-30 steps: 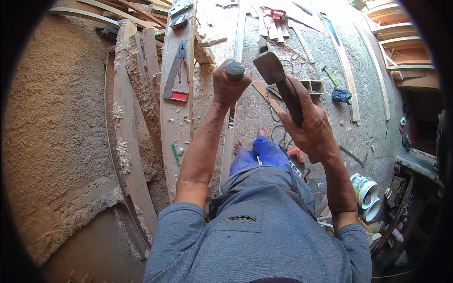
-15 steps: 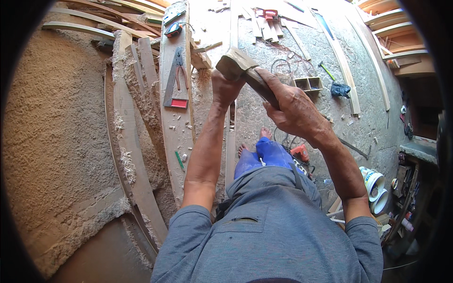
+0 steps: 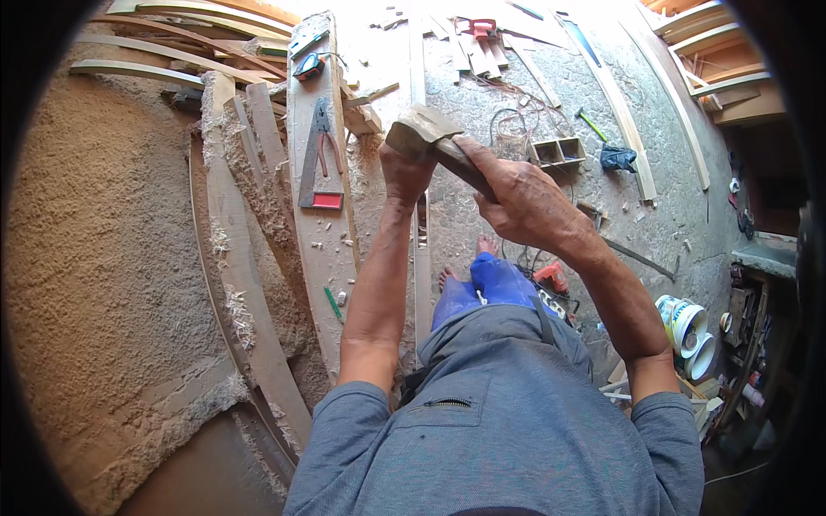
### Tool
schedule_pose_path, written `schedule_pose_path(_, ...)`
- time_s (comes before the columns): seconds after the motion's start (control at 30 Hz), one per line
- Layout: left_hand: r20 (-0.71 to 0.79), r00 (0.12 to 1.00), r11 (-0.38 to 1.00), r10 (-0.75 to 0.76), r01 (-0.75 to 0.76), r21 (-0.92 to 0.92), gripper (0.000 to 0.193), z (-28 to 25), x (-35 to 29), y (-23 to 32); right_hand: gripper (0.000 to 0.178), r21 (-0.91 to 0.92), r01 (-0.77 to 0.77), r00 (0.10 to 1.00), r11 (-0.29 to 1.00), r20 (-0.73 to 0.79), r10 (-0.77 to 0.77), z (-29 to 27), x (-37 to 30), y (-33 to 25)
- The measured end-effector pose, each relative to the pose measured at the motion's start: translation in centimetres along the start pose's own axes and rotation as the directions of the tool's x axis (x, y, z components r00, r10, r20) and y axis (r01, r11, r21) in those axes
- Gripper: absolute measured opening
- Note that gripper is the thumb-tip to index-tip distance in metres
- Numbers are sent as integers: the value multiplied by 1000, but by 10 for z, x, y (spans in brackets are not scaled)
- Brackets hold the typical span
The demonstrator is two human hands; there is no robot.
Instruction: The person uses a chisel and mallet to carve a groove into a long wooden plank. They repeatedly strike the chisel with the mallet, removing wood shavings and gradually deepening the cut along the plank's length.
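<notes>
A long board (image 3: 299, 103) carries a tape measure (image 3: 310, 67) at eleven o'clock, a carpenter's square (image 3: 326, 200) at ten and wood chips (image 3: 317, 245) at nine, and the floor (image 3: 624, 292) bears a box (image 3: 559, 155) at two.

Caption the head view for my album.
Right hand grips a mallet over the left hand; pliers lie on a plank.

I work in a woodworking shop, and a dusty one. Sawdust (image 3: 95, 215) is heaped at my nine o'clock, and pale shavings (image 3: 240, 316) litter the boards at eight. Curved wooden strips (image 3: 138, 69) lie toward ten and eleven. Near eleven, a long plank (image 3: 340, 245) carries pliers (image 3: 323, 120), a square (image 3: 322, 200) and a tape measure (image 3: 308, 67). At two o'clock I have a green-handled hammer (image 3: 594, 125), with more curved timber (image 3: 710, 39) beyond; a red power tool (image 3: 551, 277) lies at three.
</notes>
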State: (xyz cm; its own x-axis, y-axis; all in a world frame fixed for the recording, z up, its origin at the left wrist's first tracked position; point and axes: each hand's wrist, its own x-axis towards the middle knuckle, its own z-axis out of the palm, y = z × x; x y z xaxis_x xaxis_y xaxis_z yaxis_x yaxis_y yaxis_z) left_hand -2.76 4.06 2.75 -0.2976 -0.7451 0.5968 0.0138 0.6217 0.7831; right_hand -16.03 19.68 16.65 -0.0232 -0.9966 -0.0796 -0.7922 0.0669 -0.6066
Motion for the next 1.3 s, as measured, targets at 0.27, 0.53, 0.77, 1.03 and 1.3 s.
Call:
schedule_pose_path(0.27,13,955,955,-296,296,-25,20,0,-10,-10,56,52,367,691,929,-684,-235,-60,11,-49)
schedule_pose_path(0.53,-57,994,994,-95,98,52,36,5,-12,4,71,-67,-33,999,997,3,33,1,-2,5)
schedule_pose_path(0.77,-37,952,950,-304,306,62,20,7,-4,-29,62,109,268,845,957,-504,-180,-84,1,-50)
schedule_pose_path(1.03,-116,988,993,-98,106,60,25,11,-20,-12,56,-102,-25,958,994,-287,-6,-34,1,-33)
schedule_pose_path(1.3,-82,980,964,-181,193,181,22,4,-35,3,73,158,17,991,987,-132,4,-15,-42,-7)
